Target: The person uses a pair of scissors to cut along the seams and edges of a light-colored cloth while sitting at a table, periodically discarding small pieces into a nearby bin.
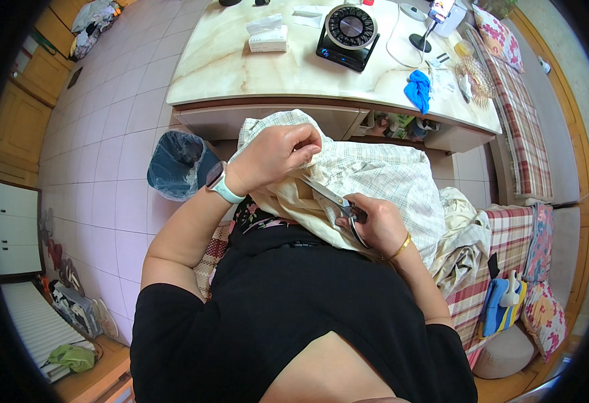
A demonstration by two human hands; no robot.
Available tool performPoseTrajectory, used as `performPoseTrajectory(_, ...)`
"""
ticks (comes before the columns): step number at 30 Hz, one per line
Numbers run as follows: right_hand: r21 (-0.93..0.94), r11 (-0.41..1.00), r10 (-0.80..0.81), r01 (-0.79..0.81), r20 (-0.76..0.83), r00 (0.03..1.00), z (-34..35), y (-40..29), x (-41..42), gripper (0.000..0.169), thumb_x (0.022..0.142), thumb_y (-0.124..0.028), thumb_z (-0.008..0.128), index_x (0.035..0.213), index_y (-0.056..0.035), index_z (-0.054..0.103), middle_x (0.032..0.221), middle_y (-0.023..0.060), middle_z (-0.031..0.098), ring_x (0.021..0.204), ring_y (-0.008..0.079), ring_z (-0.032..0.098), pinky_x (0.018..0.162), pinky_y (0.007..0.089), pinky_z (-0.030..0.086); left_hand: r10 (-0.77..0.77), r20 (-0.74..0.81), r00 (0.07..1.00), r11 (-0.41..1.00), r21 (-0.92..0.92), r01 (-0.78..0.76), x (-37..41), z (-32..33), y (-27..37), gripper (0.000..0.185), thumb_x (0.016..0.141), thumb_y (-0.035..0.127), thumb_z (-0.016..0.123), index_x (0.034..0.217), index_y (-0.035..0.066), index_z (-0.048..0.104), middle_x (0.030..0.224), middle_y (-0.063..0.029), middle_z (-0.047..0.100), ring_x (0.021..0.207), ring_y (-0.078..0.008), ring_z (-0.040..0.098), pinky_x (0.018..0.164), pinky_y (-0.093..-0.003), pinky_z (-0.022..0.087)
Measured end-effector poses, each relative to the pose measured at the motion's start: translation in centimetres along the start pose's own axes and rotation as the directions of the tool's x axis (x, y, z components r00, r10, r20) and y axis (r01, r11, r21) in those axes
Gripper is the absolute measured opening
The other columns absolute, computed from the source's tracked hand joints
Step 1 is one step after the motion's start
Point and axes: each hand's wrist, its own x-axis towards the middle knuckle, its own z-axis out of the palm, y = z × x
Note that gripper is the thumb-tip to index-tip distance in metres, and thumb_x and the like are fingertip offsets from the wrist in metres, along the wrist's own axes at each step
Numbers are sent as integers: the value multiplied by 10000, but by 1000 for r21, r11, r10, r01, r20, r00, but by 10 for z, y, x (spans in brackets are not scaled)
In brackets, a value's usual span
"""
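My right hand (375,221) grips the handles of metal scissors (326,193), whose blades point up and left toward my left hand. My left hand (279,151), with a watch on its wrist, is raised over the cloth with thumb and forefinger pinched together; they seem to hold a bit of the cloth or a thread, too small to tell. A pale checked cloth (385,171) with a cream underside lies bunched over my lap, and the scissor tips are at its folds just below my left fingers. More of the cloth trails onto the sofa at the right.
A lined waste bin (181,163) stands on the floor at the left. On the marble-patterned table (213,75) ahead are a tissue box (268,40), a black fan (350,30), a phone stand (420,43) and a blue cloth (418,90). The plaid-covered sofa (511,226) is at the right.
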Motion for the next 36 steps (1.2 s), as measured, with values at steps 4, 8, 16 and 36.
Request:
performPoseTrajectory(4,54,999,6,-6,-1,1000,0,3,-1,370,829,-312,853,1098,-86,734,733,135,699,642,321,697,605,409,544,-20,3,1000,999,-46,20,0,-2,-1,124,992,117,645,990,-8,647,768,-116,648,670,-212,628,651,-326,502)
performPoseTrajectory(8,50,998,50,-49,-7,999,-17,-2,0,399,812,-302,878,1105,-74,734,742,129,701,656,284,702,621,378,547,-17,-8,1000,999,-36,17,1,-3,-2,123,992,121,650,981,-1,644,780,-104,652,660,-194,622,628,-318,487)
performPoseTrajectory(16,-14,999,44,-45,-67,997,-33,1,7,429,780,-315,898,1105,-84,739,726,116,684,636,291,676,615,383,536,-28,-1,1000,999,-32,28,2,-8,0,133,978,127,681,989,1,640,831,-107,659,723,-212,621,666,-331,494)
performPoseTrajectory(36,-303,952,-56,35,-61,997,-52,-18,30,299,824,-323,844,1020,-114,759,707,95,719,627,287,705,586,397,540,16,-65,998,999,39,-13,3,-13,4,105,930,82,729,963,0,674,842,-110,672,716,-197,632,680,-315,516)
